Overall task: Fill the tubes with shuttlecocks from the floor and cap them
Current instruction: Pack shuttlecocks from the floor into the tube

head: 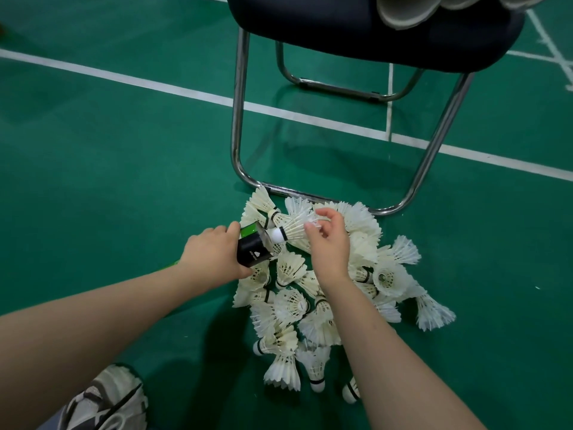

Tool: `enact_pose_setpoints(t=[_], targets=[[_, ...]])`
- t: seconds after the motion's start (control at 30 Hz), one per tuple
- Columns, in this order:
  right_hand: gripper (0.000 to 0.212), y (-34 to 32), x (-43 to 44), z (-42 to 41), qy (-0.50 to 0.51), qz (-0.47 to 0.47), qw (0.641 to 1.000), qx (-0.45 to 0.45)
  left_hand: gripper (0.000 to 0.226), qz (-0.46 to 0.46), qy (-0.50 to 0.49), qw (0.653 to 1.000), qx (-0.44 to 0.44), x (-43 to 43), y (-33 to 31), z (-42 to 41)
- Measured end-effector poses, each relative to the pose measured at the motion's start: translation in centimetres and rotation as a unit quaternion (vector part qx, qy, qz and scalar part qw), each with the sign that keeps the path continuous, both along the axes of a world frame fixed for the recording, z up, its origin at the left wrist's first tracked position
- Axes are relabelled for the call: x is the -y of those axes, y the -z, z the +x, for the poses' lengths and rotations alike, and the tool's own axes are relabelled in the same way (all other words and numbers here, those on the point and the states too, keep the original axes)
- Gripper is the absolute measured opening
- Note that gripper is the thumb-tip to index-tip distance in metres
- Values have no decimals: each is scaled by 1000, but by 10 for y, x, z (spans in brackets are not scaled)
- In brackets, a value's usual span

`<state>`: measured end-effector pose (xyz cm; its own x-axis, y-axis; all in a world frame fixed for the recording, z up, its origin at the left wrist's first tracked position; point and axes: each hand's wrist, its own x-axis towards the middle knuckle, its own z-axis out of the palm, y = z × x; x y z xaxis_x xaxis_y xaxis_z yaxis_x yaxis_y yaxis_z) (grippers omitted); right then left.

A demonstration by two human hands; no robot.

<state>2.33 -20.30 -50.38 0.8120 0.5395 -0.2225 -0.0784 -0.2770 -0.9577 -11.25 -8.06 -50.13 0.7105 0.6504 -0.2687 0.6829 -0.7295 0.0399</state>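
Note:
A black and green tube (252, 247) is gripped by my left hand (214, 254), its open mouth turned to the right. My right hand (328, 240) pinches the feathers of a white shuttlecock (290, 232), whose cork tip sits right at the tube's mouth. Below and around both hands, several white shuttlecocks lie in a pile (313, 308) on the green floor.
A chair with a dark seat (366, 32) and chrome legs (237, 119) stands just beyond the pile. Open tube ends (406, 10) lie on the seat at the top edge. White court lines (124, 79) cross the floor. A shoe (105, 401) is at the lower left.

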Motion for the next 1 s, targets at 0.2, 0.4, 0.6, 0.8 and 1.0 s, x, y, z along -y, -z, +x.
enact_pose_setpoints(t=[0.2,0.4,0.6,0.8,1.0], targets=[[12,-7,3,-15,-158,-21,983,-92,63,-3,13,1000,16,7,-5,6],[28,-11,-2,-22,-389,-88,904,-154,55,5,56,998,15,23,-8,4],[7,-4,-14,-37,-329,-62,918,-214,58,4,61,998,-10,26,-2,-8],[13,15,-22,-34,-93,-143,985,35,66,-13,-34,999,21,-9,1,-11],[39,46,-29,-22,-285,-332,829,347,65,-18,-44,999,10,-17,15,-19]])
